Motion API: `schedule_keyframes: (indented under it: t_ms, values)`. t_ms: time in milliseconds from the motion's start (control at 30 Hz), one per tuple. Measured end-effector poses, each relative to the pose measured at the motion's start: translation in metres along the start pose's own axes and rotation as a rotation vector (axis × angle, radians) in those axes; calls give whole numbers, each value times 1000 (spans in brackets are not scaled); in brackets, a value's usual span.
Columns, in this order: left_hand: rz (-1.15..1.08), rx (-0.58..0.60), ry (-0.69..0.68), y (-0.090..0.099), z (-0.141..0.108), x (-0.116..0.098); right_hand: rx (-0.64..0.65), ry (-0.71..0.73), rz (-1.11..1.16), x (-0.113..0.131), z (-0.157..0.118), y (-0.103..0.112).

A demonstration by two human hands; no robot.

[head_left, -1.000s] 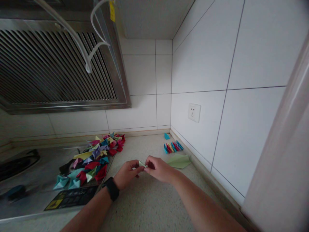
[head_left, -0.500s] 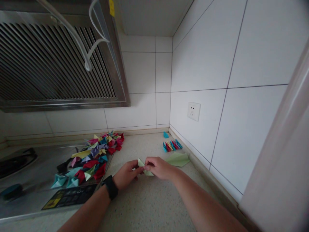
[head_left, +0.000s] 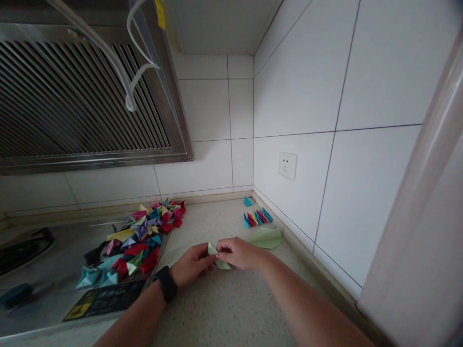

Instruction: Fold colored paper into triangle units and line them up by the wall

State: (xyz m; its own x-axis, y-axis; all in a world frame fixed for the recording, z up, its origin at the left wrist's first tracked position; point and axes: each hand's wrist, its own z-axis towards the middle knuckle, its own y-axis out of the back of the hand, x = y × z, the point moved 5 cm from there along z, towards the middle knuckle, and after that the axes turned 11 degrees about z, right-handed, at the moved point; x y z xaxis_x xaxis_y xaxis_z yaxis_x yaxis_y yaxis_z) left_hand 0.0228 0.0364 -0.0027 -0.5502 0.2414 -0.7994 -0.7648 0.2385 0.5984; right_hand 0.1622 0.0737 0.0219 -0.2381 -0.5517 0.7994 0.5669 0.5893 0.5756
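Pinching paper [head_left: 223,265] between left hand [head_left: 193,263] and right hand [head_left: 237,253], with the sheet [head_left: 267,238] beyond the grip to the right, perhaps risking a skewed crease or tear from uneven tugging

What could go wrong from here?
The small green paper is held in the fingertips of the left hand and right hand, so it might slip or crease crookedly.

The green sheet lies just beyond the right wrist and could get nudged.

The paper pile lies on the stove; a lit burner could scorch it.
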Motion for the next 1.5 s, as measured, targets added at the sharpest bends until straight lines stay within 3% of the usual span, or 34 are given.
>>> schedule_keyframes:
  t_ms: [167, 533, 700, 900, 1233, 1500]
  values:
    - [33, 29, 0, -1, -1, -1, -55, 31, 11, 5, 0, 4]
    - [-21, 83, -63, -4, -2, -5, -18, -1, 3, -10, 3, 0]
    - [-23, 120, -29, -3, -1, 0, -5, -9, -25, -11, 5, -2]
    - [-96, 161, -61, -6, 0, 5, 33, -6, -41, -7, 2, -5]
    - [-76, 179, -66, -5, -3, -6, 53, -24, -44, -2, 0, -6]
    - [2, 267, -34, -8, -4, 4, -20, 59, -84, 17, -5, -5]
